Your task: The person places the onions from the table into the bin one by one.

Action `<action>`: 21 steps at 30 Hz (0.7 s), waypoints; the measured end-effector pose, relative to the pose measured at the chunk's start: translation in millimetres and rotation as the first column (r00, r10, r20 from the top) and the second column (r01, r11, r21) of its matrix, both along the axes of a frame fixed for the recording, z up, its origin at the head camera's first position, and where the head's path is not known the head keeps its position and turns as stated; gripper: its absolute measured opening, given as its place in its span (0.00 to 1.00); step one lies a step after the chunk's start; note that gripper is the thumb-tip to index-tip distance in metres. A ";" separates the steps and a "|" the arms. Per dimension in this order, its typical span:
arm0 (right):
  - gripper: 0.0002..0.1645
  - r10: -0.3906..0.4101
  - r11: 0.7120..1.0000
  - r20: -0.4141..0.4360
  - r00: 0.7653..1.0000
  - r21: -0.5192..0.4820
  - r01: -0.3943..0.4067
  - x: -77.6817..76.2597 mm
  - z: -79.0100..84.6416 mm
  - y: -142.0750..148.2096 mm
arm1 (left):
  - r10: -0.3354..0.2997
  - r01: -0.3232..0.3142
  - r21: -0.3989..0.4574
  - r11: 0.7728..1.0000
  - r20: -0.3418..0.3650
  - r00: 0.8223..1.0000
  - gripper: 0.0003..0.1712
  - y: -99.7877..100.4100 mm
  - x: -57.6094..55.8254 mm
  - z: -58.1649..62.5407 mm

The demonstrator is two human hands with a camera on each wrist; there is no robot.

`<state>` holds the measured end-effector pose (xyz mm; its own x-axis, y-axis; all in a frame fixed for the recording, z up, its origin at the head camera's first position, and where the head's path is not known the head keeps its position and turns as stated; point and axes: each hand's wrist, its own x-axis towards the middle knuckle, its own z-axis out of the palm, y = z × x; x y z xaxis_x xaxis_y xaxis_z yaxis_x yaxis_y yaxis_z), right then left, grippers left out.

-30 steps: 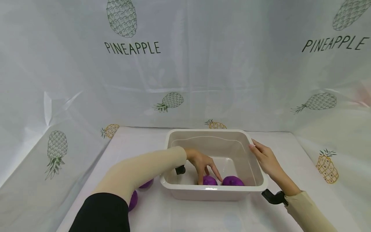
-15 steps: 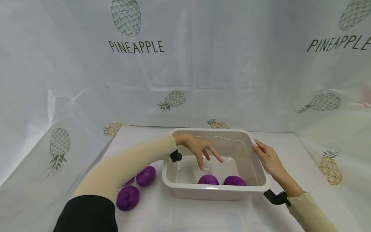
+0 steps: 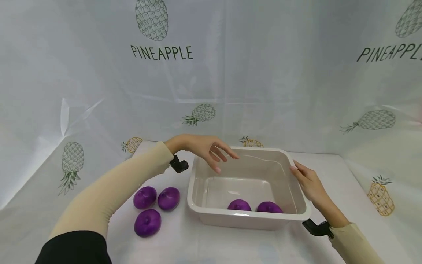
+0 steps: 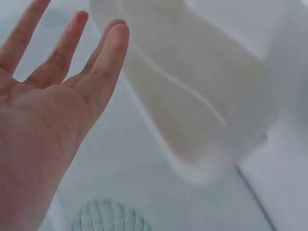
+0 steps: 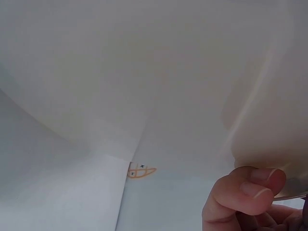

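Left fingers (image 3: 227, 149), empty, rise from two balls (image 3: 239, 205) in the box (image 3: 244, 222) your right fingers (image 5: 236, 197) grip; three balls (image 3: 148, 223) lie outside.

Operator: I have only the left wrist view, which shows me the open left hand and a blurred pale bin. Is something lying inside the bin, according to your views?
Observer: Yes, the head view shows two round purple things inside the bin, by its near wall.

Operator: Thank you. And does something similar lie outside of it?

Observer: Yes, three more purple pieces lie on the table, to the left of the bin.

Operator: Where is the other hand?

Observer: The right hand holds the bin at its right side.
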<state>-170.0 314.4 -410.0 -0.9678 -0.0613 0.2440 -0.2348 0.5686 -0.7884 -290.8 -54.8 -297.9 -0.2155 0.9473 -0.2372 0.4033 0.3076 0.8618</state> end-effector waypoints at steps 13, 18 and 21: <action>0.30 0.010 1.000 -0.011 1.000 -0.002 -0.010 0.8 -0.8 -2.2 | 0.220 -0.220 0.088 0.971 0.013 0.975 0.39 -79.2 2.4 -3.1; 0.29 0.001 1.000 -0.018 1.000 0.008 -0.001 -0.2 -0.6 -3.4 | 0.327 -0.327 0.081 0.942 0.013 0.945 0.40 -110.1 5.2 -10.6; 0.29 -0.003 1.000 -0.010 1.000 0.016 0.003 -0.4 -2.1 -2.7 | 0.381 -0.380 0.082 0.921 0.009 0.925 0.40 -129.0 8.4 -15.3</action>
<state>-170.4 311.6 -412.1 -0.9655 -0.0627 0.2528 -0.2412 0.5815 -0.7770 -282.4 -183.8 -313.2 -0.5646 0.8095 -0.1610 0.2756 0.3687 0.8878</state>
